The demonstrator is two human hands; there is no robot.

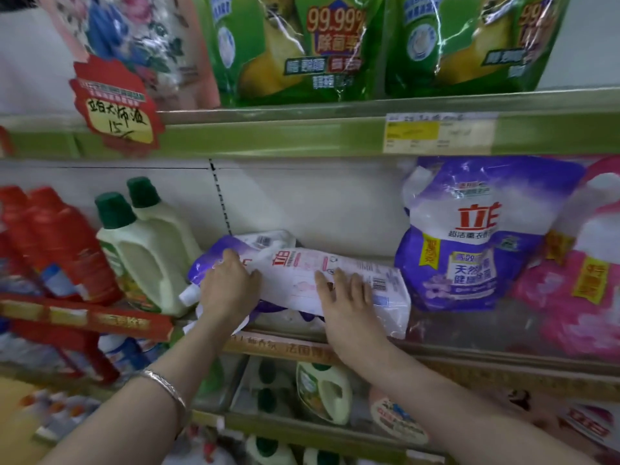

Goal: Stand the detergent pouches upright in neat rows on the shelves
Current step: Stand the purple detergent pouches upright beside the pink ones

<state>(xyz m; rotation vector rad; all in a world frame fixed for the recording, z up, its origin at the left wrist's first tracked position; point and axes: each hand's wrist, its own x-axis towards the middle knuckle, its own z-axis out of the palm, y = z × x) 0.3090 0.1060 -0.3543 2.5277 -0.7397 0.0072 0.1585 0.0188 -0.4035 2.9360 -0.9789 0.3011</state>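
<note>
L hand [228,283] & R hand [345,297] lie flat, fingers spread, on purple-white pouch [302,273] lying on its side at mid shelf [469,344] front; another purple pouch [469,236] upright just right; green pouches [302,52] above.

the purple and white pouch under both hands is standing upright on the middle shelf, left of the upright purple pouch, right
Not quite. In the head view the purple and white pouch lies flat on its side on the middle shelf, under the left hand and right hand. It is left of the upright purple pouch.
</note>
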